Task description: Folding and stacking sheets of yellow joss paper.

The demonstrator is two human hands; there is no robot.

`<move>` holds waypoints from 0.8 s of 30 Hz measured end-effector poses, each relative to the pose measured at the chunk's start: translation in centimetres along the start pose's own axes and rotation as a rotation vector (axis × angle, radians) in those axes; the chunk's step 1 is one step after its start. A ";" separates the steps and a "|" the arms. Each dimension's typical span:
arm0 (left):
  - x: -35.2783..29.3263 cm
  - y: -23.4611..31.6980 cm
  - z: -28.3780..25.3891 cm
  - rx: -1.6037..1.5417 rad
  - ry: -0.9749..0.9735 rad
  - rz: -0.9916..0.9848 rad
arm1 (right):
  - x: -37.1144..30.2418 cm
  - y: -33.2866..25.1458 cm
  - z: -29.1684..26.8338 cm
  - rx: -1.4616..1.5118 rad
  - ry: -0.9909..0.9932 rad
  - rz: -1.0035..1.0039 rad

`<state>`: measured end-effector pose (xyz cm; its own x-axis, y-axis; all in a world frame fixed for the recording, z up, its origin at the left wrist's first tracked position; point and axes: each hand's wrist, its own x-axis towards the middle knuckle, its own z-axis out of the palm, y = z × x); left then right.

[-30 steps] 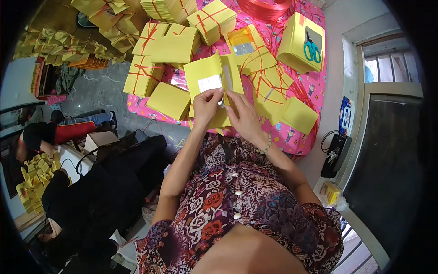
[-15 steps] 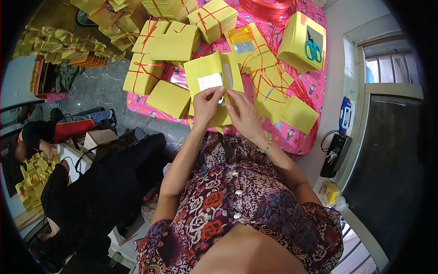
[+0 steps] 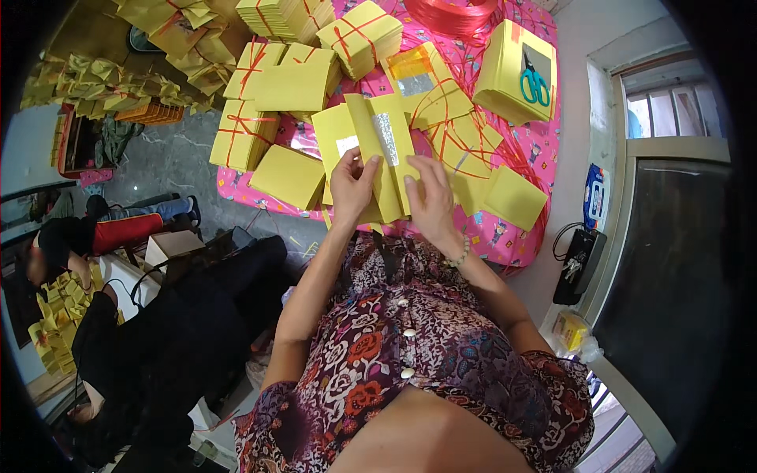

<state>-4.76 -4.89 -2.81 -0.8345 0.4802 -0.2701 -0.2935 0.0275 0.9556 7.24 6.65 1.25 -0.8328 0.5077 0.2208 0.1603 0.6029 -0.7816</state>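
Observation:
In front of me lies a yellow paper sheet (image 3: 364,126), folded up along its middle, with a silver foil patch (image 3: 385,135) right of the fold. Another bright patch shows on the paper to the left, partly behind my left hand (image 3: 352,189). That hand pinches the paper at the fold between thumb and fingers. At the sheet's right edge is my right hand (image 3: 430,199), its fingers curved and apart, with nothing gripped. More yellow paper lies beneath; how many layers, I cannot tell.
Yellow paper bundles (image 3: 244,134) tied with red strips surround the work on a pink patterned cover (image 3: 505,244). Teal-handled scissors (image 3: 535,87) rest on a paper stack at the right. Red ribbon (image 3: 453,16) is coiled behind. Another person (image 3: 173,315) sits at the left.
My hands have moved apart; the right has gone from the middle of the paper to its right edge. The fold now stands further left, uncovering the silver patch. The view has shifted slightly.

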 end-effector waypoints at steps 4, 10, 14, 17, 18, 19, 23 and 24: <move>-1.3 1.9 1.4 0.329 0.161 0.138 | -0.7 2.9 0.2 -0.179 0.042 0.050; -1.5 0.9 1.6 0.655 0.305 0.507 | -0.9 1.9 0.3 0.006 -0.002 0.108; -1.0 0.9 1.5 0.694 0.207 0.448 | -0.8 0.1 0.0 -0.009 0.034 0.040; -0.9 1.5 1.6 0.577 0.209 0.346 | -0.7 -1.5 0.1 -0.103 -0.028 -0.036; -0.9 1.7 1.6 0.521 0.204 0.272 | -0.7 -1.6 0.1 -0.102 -0.028 -0.035; -0.7 1.5 1.4 0.523 0.204 0.271 | -0.6 -1.7 0.1 -0.145 -0.040 -0.089; 0.0 0.6 0.5 0.329 0.113 0.137 | -0.7 -2.0 0.4 -0.216 -0.056 -0.196; 0.0 0.5 0.4 0.286 0.098 0.161 | -0.7 -2.1 0.4 -0.235 -0.068 -0.220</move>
<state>-4.75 -4.53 -2.26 -0.9046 0.4120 -0.1094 -0.0230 0.2092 0.9776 7.30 4.84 2.49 -0.8933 0.3122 0.3233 0.0842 0.8228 -0.5621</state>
